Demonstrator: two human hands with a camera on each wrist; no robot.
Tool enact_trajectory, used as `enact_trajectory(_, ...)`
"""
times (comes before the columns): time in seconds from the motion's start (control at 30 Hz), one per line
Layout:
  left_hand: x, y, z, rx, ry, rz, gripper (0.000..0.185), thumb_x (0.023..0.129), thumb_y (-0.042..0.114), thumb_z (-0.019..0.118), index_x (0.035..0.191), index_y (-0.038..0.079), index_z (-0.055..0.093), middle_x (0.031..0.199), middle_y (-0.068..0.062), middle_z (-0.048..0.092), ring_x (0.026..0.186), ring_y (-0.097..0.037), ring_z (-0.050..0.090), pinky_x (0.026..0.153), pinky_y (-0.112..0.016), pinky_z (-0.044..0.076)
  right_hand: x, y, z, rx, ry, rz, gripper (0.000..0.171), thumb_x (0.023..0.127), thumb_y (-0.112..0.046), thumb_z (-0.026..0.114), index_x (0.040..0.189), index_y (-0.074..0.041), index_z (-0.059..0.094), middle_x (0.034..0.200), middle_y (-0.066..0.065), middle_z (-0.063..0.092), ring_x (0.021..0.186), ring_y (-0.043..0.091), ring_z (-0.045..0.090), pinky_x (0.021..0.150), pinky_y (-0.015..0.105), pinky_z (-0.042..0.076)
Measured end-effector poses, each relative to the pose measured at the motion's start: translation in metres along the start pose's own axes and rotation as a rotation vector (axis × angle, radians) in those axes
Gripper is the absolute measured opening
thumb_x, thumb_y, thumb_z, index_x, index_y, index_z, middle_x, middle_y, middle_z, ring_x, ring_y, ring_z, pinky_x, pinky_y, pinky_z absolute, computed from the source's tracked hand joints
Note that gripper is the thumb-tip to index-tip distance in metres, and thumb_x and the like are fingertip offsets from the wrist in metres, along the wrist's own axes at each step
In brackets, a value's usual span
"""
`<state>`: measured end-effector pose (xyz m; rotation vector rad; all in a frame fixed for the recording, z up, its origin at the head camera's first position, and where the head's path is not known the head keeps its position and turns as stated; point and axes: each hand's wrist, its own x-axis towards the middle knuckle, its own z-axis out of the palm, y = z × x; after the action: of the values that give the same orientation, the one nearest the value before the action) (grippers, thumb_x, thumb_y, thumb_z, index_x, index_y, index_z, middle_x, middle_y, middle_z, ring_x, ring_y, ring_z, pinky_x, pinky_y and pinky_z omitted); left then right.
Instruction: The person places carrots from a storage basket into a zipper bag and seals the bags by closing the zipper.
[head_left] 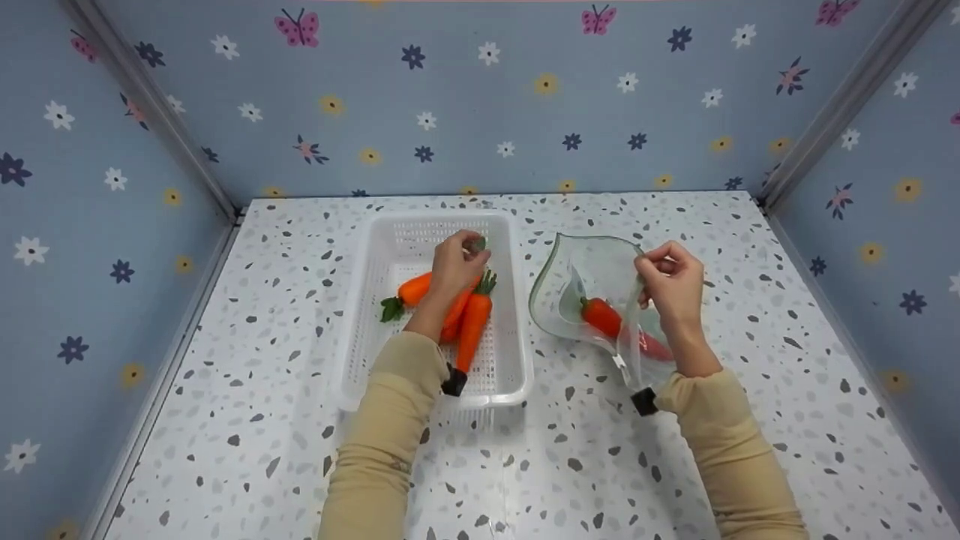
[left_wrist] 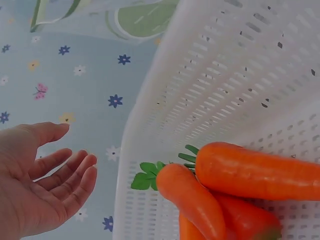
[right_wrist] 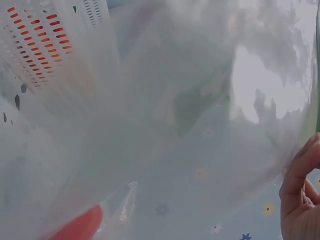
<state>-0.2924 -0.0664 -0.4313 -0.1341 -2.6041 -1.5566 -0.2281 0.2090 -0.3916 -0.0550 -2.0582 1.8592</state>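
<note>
My left hand (head_left: 454, 266) hovers over the white basket (head_left: 523, 330), its fingers loosely bent and empty in the left wrist view. A small dark green patch shows beside its fingertips in the head view. Below it, orange carrots (head_left: 474, 326) with green tops lie in a heap; a redder piece (left_wrist: 245, 215) sits among them in the left wrist view. On the right, my right hand (head_left: 675, 285) pinches the edge of a clear bag (head_left: 600, 259) with green trim, its mouth spread wide. Inside the bag lies a long red-orange vegetable (head_left: 602, 317) with a green stem.
The basket and the bag stand side by side on a speckled white tabletop (head_left: 247, 375). Blue flowered panels (head_left: 480, 97) close off the back and both sides. A green lime-like print (left_wrist: 145, 22) marks the bag in the left wrist view.
</note>
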Motion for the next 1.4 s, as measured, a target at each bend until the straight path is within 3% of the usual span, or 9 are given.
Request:
enact_trajectory(0.43, 0.010, -0.039, 0.006, -0.040, 0.017, -0.271, 0.041, 0.083, 0.016, 0.062, 0.118, -0.001, 0.051, 0.105, -0.016, 0.055, 0.091, -0.024, 0.052, 0.082, -0.029, 0.044, -0.001, 0.002, 0.001, 0.029, 0.006, 0.014, 0.007, 0.079, 0.004, 0.054, 0.074, 0.000, 0.052, 0.054, 0.006, 0.049, 0.032, 0.011, 0.041, 0.031, 0.021, 0.038)
enact_trajectory(0.6, 0.021, -0.079, 0.016, -0.036, 0.032, -0.287, 0.044, 0.077, 0.024, 0.068, 0.111, 0.000, 0.054, 0.102, -0.012, 0.056, 0.091, -0.023, 0.052, 0.081, -0.029, 0.044, -0.001, 0.003, 0.002, 0.046, 0.005, -0.001, 0.006, 0.078, 0.005, 0.054, 0.073, 0.002, 0.052, 0.052, 0.005, 0.049, 0.031, 0.012, 0.040, 0.029, 0.021, 0.036)
enact_trajectory(0.63, 0.027, -0.101, 0.021, -0.043, 0.039, -0.266, 0.047, 0.074, 0.029, 0.071, 0.110, 0.002, 0.055, 0.100, -0.010, 0.057, 0.088, -0.020, 0.053, 0.079, -0.027, 0.044, -0.001, 0.003, 0.002, 0.045, 0.005, 0.001, 0.007, 0.078, 0.005, 0.054, 0.073, 0.001, 0.052, 0.052, 0.005, 0.049, 0.031, 0.011, 0.040, 0.030, 0.021, 0.036)
enact_trajectory(0.7, 0.024, -0.102, 0.021, -0.042, 0.034, -0.295, 0.049, 0.074, 0.029, 0.071, 0.112, 0.002, 0.053, 0.102, -0.010, 0.056, 0.088, -0.019, 0.051, 0.079, -0.027, 0.043, -0.001, 0.004, 0.002, 0.042, 0.006, 0.009, 0.007, 0.079, 0.005, 0.054, 0.073, 0.000, 0.052, 0.052, 0.004, 0.049, 0.031, 0.011, 0.040, 0.030, 0.020, 0.036)
enact_trajectory(0.77, 0.014, -0.087, 0.016, -0.023, 0.009, -0.368, 0.051, 0.078, 0.022, 0.068, 0.118, -0.003, 0.049, 0.109, -0.014, 0.054, 0.094, -0.023, 0.049, 0.085, -0.031, 0.041, 0.000, 0.004, 0.002, 0.040, 0.006, 0.016, 0.009, 0.079, 0.004, 0.054, 0.073, -0.001, 0.052, 0.053, 0.005, 0.049, 0.032, 0.011, 0.040, 0.030, 0.020, 0.036)
enact_trajectory(0.83, 0.010, -0.087, 0.015, -0.043, 0.012, -0.373, 0.054, 0.076, 0.023, 0.069, 0.118, -0.005, 0.048, 0.109, -0.016, 0.054, 0.092, -0.024, 0.048, 0.085, -0.031, 0.041, -0.001, 0.005, 0.001, 0.037, 0.009, 0.017, 0.010, 0.079, 0.004, 0.054, 0.072, -0.003, 0.053, 0.053, 0.005, 0.049, 0.032, 0.011, 0.040, 0.030, 0.020, 0.036)
enact_trajectory(0.87, 0.001, -0.068, 0.009, -0.037, 0.001, -0.411, 0.054, 0.078, 0.018, 0.067, 0.120, -0.007, 0.046, 0.112, -0.018, 0.052, 0.095, -0.026, 0.047, 0.088, -0.033, 0.039, -0.001, 0.005, 0.001, 0.036, 0.009, 0.014, 0.010, 0.079, 0.004, 0.054, 0.072, -0.003, 0.053, 0.053, 0.005, 0.048, 0.032, 0.011, 0.040, 0.030, 0.020, 0.036)
enact_trajectory(1.23, -0.003, -0.071, 0.010, -0.083, -0.047, -0.491, 0.067, 0.070, 0.023, 0.075, 0.121, -0.003, 0.041, 0.113, -0.014, 0.048, 0.098, -0.026, 0.044, 0.092, -0.034, 0.037, -0.001, 0.006, 0.002, 0.030, -0.009, 0.023, 0.010, 0.079, 0.003, 0.055, 0.072, -0.003, 0.053, 0.054, 0.004, 0.049, 0.032, 0.011, 0.040, 0.030, 0.021, 0.036)
enact_trajectory(1.4, -0.005, -0.070, 0.010, -0.067, -0.059, -0.465, 0.062, 0.065, 0.018, 0.079, 0.112, -0.004, 0.045, 0.100, -0.011, 0.047, 0.091, -0.024, 0.044, 0.085, -0.032, 0.040, -0.001, 0.006, 0.003, 0.049, -0.010, 0.022, 0.008, 0.079, 0.004, 0.055, 0.073, -0.001, 0.053, 0.054, 0.004, 0.049, 0.031, 0.011, 0.039, 0.030, 0.021, 0.036)
